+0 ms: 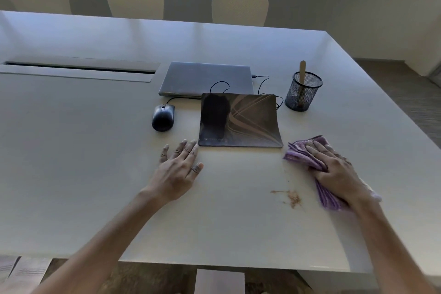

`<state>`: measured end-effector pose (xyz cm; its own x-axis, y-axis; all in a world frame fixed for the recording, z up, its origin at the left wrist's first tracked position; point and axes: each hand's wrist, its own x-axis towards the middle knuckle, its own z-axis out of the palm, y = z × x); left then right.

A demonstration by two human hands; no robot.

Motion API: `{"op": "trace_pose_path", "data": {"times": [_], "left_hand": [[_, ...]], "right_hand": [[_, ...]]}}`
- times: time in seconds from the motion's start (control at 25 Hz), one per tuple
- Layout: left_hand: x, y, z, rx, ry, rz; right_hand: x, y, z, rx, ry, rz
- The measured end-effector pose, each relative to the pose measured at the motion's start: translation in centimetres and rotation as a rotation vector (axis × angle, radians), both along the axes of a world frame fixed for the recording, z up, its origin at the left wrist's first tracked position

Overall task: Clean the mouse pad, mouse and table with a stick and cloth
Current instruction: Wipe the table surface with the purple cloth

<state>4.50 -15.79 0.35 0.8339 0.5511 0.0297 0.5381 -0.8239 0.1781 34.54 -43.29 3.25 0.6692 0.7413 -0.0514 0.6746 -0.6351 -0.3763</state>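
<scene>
The desk (95, 150) is a broad, smooth, pale slab with a slightly glossy top and a long recessed cable slot (78, 69) set into it. A crumpled purple cloth (303, 154), soft and ribbed in folds, lies on the desk at the right. The right hand (334, 169) presses flat on it with straight fingers, its grip holding nothing closed. Just left of the cloth, a patch of brown crumbs (294, 199) and smears marks the desk.

The left hand (179, 169) rests palm down on the bare desk, fingers spread and straight, its grip wide and empty, fingertips just beside the near left corner of the mouse pad (241, 122). The pad is a thin dark rectangle with rounded corners, pale curved streaks and a dull sheen. To its left, apart from it, sits a rounded black mouse (163, 117), its thin black cord looping behind the pad toward a closed grey laptop (205, 79).

To the right of the pad stands a round black wire-mesh cup (303, 94). In it a flat wooden stick (302, 73) with a rounded end stands upright, rising above the rim.

Three cream chairs (239, 7) with curved backs line the far side.
</scene>
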Motion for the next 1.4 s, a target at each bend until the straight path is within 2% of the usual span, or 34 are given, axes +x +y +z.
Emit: {"op": "trace_pose_path", "data": {"times": [0.36, 0.52, 0.6, 0.68, 0.76, 0.84, 0.92, 1.0, 1.2, 1.4], "left_hand": [[0.1, -0.4, -0.1, 0.058, 0.058, 0.024], [0.1, -0.2, 0.0, 0.061, 0.073, 0.011], [0.1, -0.3, -0.1, 0.055, 0.076, 0.01], [0.1, -0.4, 0.0, 0.047, 0.063, 0.014], [0.0, -0.3, 0.0, 0.047, 0.066, 0.014], [0.0, -0.3, 0.1, 0.04, 0.067, 0.012], [0.1, -0.4, 0.1, 0.04, 0.067, 0.016], [0.1, -0.3, 0.0, 0.048, 0.079, 0.017], [0.3, -0.2, -0.3, 0.063, 0.082, 0.033], [0.1, 0.0, -0.5, 0.055, 0.068, 0.028]], "right_hand": [[-6.8, 1.2, -0.9, 0.066, -0.043, 0.075], [-11.4, 3.5, -1.5, 0.138, -0.027, 0.214], [-12.9, 4.4, -1.5, 0.234, 0.123, 0.294], [-12.0, 4.2, -0.9, 0.44, 0.276, 0.29], [-9.4, 3.2, -0.2, 0.595, 0.241, 0.149], [-7.1, 2.6, 0.2, 0.532, 0.142, 0.041], [-7.2, 3.3, -0.1, 0.296, 0.056, 0.071], [-8.6, 4.3, -0.5, 0.154, 0.018, 0.155], [-12.3, 5.7, -0.9, 0.181, -0.014, 0.365], [-14.3, 5.0, -0.7, 0.23, 0.126, 0.604]]}}
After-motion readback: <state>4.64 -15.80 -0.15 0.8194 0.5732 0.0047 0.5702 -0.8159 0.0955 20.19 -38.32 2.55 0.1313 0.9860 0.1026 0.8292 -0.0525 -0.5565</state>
